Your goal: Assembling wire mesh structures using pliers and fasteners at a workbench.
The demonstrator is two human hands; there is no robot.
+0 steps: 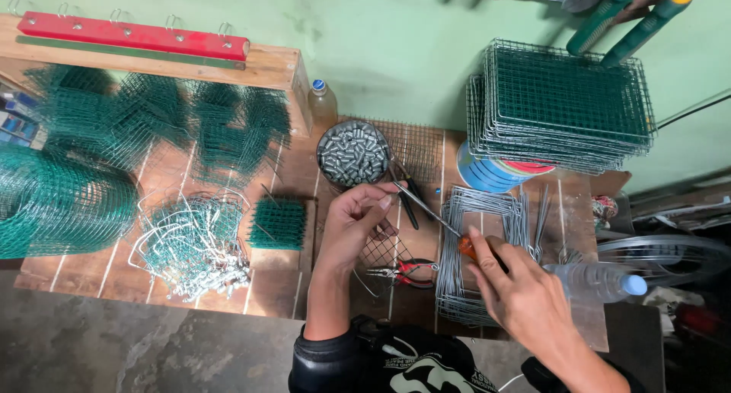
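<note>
My right hand (518, 294) grips a screwdriver with an orange handle (466, 247); its metal shaft (422, 206) points up-left toward my left hand. My left hand (352, 225) hovers over the wooden table with thumb and fingers pinched together near the shaft's tip, seemingly on a small piece I cannot make out. Just beyond it stands a round bowl of small grey metal sleeves (352, 154). A small piece of wire mesh (381, 248) lies under my left hand.
Red-handled pliers (407, 271) and dark-handled cutters (407, 199) lie close by. A stack of bent wire frames (487, 210), a pile of green mesh panels (560, 107), green mesh rolls (61, 202), wire hooks (194, 244) and a plastic bottle (598, 281) crowd the table.
</note>
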